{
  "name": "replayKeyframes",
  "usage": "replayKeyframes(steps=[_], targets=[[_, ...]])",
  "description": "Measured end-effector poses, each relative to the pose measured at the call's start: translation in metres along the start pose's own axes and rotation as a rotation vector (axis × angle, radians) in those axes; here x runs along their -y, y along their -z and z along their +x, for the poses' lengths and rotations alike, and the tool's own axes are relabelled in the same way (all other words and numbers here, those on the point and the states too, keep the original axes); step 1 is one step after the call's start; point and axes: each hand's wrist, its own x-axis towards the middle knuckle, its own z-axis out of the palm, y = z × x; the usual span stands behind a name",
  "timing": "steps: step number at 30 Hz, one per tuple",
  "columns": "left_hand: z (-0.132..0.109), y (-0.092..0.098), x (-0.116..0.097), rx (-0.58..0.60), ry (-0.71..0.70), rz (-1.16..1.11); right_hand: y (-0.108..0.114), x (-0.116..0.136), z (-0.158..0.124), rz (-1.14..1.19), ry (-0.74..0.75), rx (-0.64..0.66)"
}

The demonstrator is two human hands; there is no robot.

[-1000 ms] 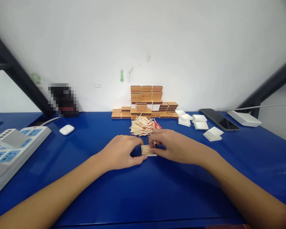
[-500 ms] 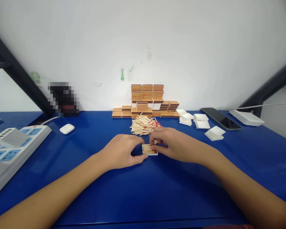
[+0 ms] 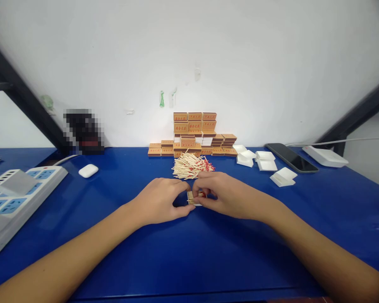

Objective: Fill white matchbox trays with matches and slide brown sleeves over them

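A small white matchbox tray (image 3: 194, 199) filled with red-tipped matches lies on the blue table (image 3: 189, 252) between my hands. My left hand (image 3: 159, 200) curls round the tray's left end, thumb and fingers touching it. My right hand (image 3: 222, 193) covers the tray's right end, fingers bent down and pinched onto the matches in it. Just behind lies a loose pile of matches (image 3: 191, 165). Stacked orange matchboxes (image 3: 194, 134) stand against the wall.
Several empty white trays (image 3: 265, 164) lie at the right, with a dark phone (image 3: 290, 156) and a white box (image 3: 325, 155) beyond. At the left are a white earbud case (image 3: 88, 170) and a grey-blue power strip (image 3: 15, 193).
My right hand has slid a little left and down over the tray, hiding more of it. My left hand has barely moved.
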Motion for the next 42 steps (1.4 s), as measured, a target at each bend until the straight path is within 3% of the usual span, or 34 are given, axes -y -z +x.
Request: replayKeyframes(steps=[6, 14, 19, 26, 35, 42], targets=[[0.000, 0.000, 0.000, -0.005, -0.006, 0.007, -0.007, -0.001, 0.003, 0.037, 0.003, 0.033], [0.000, 0.002, -0.001, 0.009, 0.006, 0.022, 0.005, -0.003, -0.001, -0.044, -0.019, 0.035], [-0.001, 0.001, -0.001, -0.011, 0.008, 0.005, 0.021, -0.021, -0.004, -0.143, -0.053, -0.097], [-0.002, 0.001, -0.003, -0.020, -0.023, -0.017, 0.022, -0.039, -0.002, -0.083, -0.127, 0.065], [-0.001, 0.004, -0.005, -0.002, -0.015, -0.031, 0.019, -0.038, -0.004, -0.073, -0.252, 0.130], [-0.002, 0.002, -0.004, -0.009, -0.023, -0.024, 0.022, -0.044, -0.005, -0.072, -0.246, 0.096]])
